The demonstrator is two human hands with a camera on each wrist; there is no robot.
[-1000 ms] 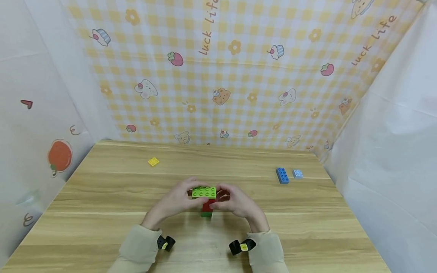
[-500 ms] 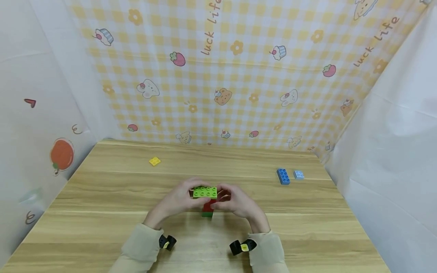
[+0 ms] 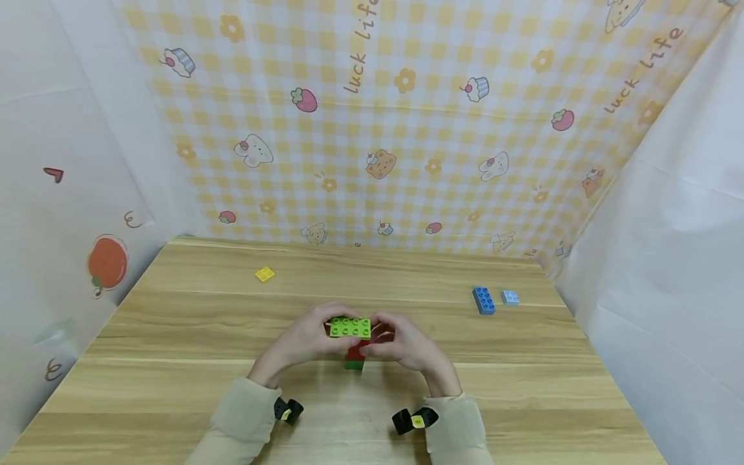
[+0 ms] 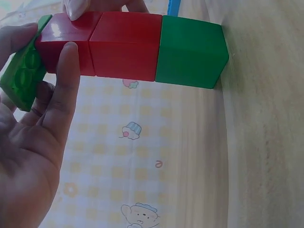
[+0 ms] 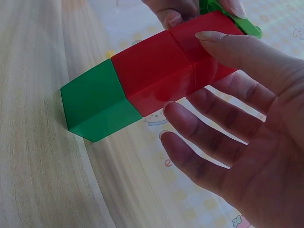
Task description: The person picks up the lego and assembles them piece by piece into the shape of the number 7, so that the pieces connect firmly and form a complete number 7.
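A tower of blocks stands upright on the wooden table: a dark green block (image 4: pixel 190 52) at the bottom, then a lower red block (image 4: pixel 126 47) and an upper red block (image 5: pixel 209 45). At its top is a lime green studded plate (image 3: pixel 350 328), wider than the tower. My left hand (image 3: pixel 308 332) grips the plate between thumb and fingers, and one fingertip touches the upper red block in the left wrist view. From the other side, my right hand (image 3: pixel 407 342) pinches the upper red block, its lower fingers spread beside the tower. Fingers partly hide where plate and block meet.
Toward the back left lies a small yellow plate (image 3: pixel 264 274). A blue brick (image 3: pixel 484 301) and a small light blue brick (image 3: pixel 510 298) lie at the back right. Behind the table (image 3: pixel 192 336) hangs a checked cloth (image 3: pixel 349 129), with white sheets at both sides.
The head view has shifted very slightly. Both hands, the plate and the tower keep practically the same positions relative to each other.
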